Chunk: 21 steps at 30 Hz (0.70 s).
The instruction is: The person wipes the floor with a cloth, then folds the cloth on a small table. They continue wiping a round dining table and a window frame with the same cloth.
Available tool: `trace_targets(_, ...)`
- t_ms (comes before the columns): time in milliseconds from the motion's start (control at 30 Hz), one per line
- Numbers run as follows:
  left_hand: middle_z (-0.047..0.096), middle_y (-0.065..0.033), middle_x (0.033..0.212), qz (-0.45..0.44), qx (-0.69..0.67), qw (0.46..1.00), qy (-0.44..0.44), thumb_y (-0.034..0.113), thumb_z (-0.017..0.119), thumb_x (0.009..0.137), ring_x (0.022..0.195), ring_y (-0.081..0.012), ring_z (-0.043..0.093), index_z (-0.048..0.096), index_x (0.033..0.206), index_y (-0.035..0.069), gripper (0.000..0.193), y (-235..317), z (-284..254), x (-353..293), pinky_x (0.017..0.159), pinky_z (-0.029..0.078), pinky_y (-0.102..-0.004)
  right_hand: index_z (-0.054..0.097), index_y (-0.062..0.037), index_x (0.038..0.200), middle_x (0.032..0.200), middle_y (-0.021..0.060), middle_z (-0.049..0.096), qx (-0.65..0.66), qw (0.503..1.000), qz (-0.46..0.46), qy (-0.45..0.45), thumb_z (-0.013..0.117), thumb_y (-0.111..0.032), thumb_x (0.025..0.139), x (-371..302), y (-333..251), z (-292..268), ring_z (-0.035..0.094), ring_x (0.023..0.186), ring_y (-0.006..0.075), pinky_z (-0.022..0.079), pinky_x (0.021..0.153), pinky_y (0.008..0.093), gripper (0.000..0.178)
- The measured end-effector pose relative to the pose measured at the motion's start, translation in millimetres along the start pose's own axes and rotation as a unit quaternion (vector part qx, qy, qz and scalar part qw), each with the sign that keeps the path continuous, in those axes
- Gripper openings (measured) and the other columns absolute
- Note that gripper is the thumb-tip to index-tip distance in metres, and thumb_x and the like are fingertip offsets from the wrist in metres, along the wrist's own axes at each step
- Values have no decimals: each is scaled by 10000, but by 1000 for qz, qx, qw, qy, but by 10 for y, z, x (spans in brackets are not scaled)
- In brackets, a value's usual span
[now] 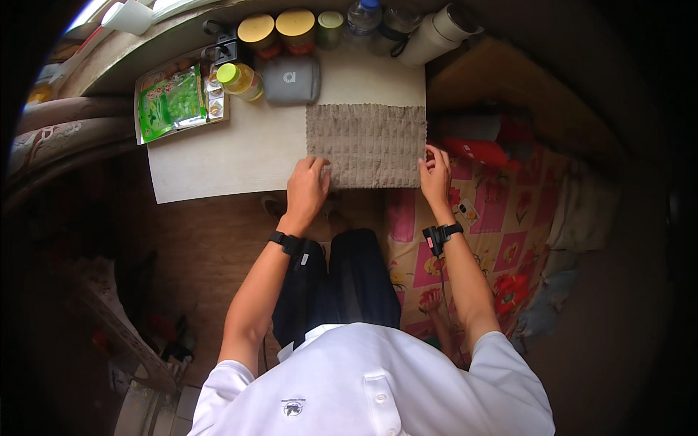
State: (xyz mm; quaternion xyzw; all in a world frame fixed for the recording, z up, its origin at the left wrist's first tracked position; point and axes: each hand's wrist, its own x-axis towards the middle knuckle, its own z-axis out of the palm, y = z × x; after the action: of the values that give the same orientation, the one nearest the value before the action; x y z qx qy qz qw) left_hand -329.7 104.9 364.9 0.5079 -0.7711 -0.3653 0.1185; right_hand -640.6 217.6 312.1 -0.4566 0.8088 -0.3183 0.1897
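Note:
A grey-brown textured cloth (367, 138) with scalloped edges lies flat at the right end of a white tabletop (225, 163). Its front edge runs along the table's near edge. My left hand (308, 187) is at the cloth's near left corner, fingers curled and closed on its edge. At the near right side, my right hand (435, 178) pinches the cloth's edge between thumb and fingers. The fingertips of both hands are partly hidden. Just behind the cloth's left side sits a grey zip pouch (291, 81).
A yellow-lidded bottle (240, 80) and a box with a green packet (171, 104) stand at left. Jars (294, 29), a blue-capped bottle (363, 16) and a white flask (440, 35) line the back. At right, a flowered bedspread (483, 240) bears what looks like another person's hand (431, 299).

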Motion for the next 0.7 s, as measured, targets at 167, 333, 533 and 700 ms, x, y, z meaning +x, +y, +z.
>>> trace_targets(167, 681, -125, 1214, 113, 42, 980, 159, -19, 722, 838, 1166, -358, 597, 682, 1206, 47, 377, -146, 81, 695, 982, 511, -450, 667, -33, 1234, 1129, 132, 640, -52, 996, -79, -9, 743, -65, 899, 746, 31, 81, 646, 912, 304, 545, 806, 403, 345)
trace_targets(333, 686, -124, 1177, 103, 76, 982, 137, -18, 741, 815, 1122, -359, 600, 689, 1161, 47, 356, -297, 142, 994, 973, 508, -451, 685, -12, 1038, 1053, 142, 657, -129, 985, -107, -45, 768, -48, 847, 973, 156, 60, 650, 939, 324, 541, 807, 410, 212)
trace_targets(533, 662, -126, 994, 117, 91, 983, 107, 10, 720, 850, 996, -369, 610, 656, 984, 40, 151, -422, 57, 1065, 849, 498, -478, 648, 8, 973, 909, 114, 690, 10, 992, -37, -122, 733, -29, 863, 1047, -60, -77, 695, 833, 214, 552, 768, 340, 144)
trace_targets(700, 650, -155, 948, 150, 28, 983, 106, 14, 666, 905, 928, -374, 616, 617, 981, 32, 92, -439, 16, 1111, 797, 503, -476, 625, -7, 1016, 876, 99, 699, 113, 984, -7, -139, 714, -54, 924, 1165, 174, -40, 693, 859, 155, 559, 773, 324, 136)
